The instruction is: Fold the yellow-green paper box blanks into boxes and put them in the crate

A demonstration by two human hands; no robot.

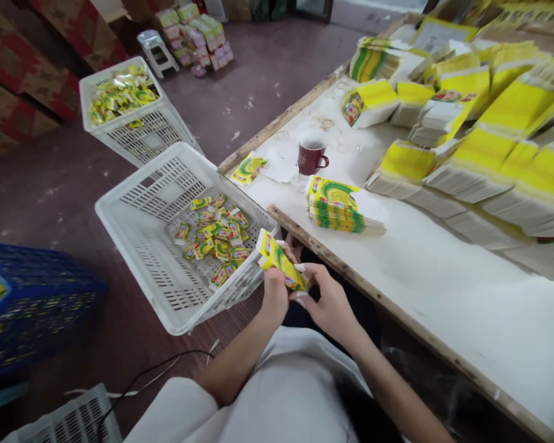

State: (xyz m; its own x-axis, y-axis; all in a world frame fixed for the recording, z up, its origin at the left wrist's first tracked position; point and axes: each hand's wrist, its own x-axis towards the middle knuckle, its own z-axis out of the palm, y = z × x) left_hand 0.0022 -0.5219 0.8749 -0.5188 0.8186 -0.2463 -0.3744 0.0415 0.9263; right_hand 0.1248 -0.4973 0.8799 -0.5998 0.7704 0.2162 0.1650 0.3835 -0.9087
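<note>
A small yellow-green carton (279, 261) is held in front of my body, between the white basket and the table edge. My left hand (275, 295) grips it from the near left side, fingers partly hidden beneath it. At its lower right end my right hand (322, 298) pinches the carton with thumb and fingers. Left of the hands stands a white plastic basket (166, 320) with several small folded cartons (221, 231) at its bottom. On the table to the right lies a stack of flat yellow-green cartons (335, 206).
The white table (443, 277) has a wooden edge and bears a dark red mug (310, 157), a single flat carton (249, 168) and large yellow stacks (471, 154). Another filled white basket (133, 132), a blue crate (41, 307) and a stool (157, 52) stand on the floor.
</note>
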